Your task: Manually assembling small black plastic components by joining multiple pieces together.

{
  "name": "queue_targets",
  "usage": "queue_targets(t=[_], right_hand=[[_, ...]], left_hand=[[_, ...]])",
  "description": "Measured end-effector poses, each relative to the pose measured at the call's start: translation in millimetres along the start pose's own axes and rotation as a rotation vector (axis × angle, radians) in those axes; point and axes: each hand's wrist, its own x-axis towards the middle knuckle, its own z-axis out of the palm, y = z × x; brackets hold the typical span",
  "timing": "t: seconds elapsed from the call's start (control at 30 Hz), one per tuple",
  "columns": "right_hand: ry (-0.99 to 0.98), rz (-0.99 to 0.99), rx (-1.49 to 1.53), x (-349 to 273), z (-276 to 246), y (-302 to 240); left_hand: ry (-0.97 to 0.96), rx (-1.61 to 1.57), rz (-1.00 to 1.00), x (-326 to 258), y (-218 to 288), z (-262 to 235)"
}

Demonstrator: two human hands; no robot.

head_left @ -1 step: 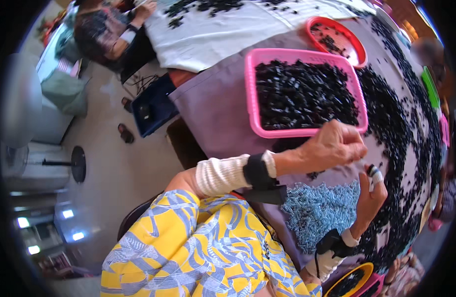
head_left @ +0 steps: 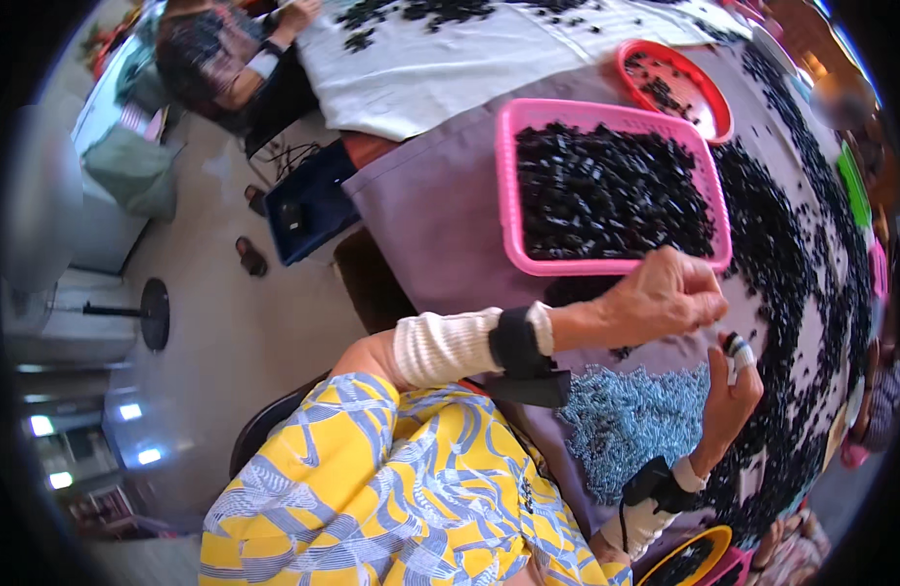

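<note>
Hovering left hand (head_left: pixel 660 298), right hand (head_left: pixel 730 402) near blue pieces (head_left: pixel 630 425)

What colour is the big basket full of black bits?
The basket is pink; it shows best in the head view.

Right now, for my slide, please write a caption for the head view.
Left hand and right hand close together near a pink basket of black pieces and a blue pile.

Glossy black pieces (head_left: pixel 611 190), shiny blue pile (head_left: pixel 630 420), plastic basket (head_left: pixel 577 266)
</note>
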Motion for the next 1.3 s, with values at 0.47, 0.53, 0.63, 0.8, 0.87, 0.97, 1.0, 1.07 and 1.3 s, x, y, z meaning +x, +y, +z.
queue_targets(t=[0.47,0.53,0.63,0.8,0.87,0.97,1.0,1.07,1.3], right_hand=[[-0.133,-0.019,-0.045,13.6,22.2,-36.8],[-0.102,-0.096,-0.018,15.8,29.4,-37.8],[-0.204,-0.006,-0.027,18.9,30.4,-45.0],[-0.224,-0.034,-0.016,22.1,37.6,-46.3],[-0.233,-0.045,-0.025,23.5,40.2,-47.9],[-0.239,-0.043,-0.02,24.5,42.7,-50.2],[-0.233,-0.052,-0.009,24.8,43.7,-52.4],[-0.226,-0.062,0.001,25.9,44.5,-54.3],[-0.234,-0.054,-0.005,27.2,45.7,-57.2]], left_hand=[[0.055,-0.022,0.086,-22.5,13.4,-17.5],[0.076,-0.031,0.096,-22.4,12.0,-21.3],[0.098,0.01,0.121,-23.2,12.6,-27.7],[0.128,0.014,0.128,-21.8,8.9,-33.9],[0.142,0.01,0.132,-21.5,8.5,-36.4],[0.144,0.027,0.12,-19.7,7.1,-38.9],[0.147,0.019,0.122,-19.4,5.4,-39.1],[0.151,0.011,0.123,-19.1,4.3,-39.6],[0.156,0.028,0.132,-16.0,1.8,-39.1]])
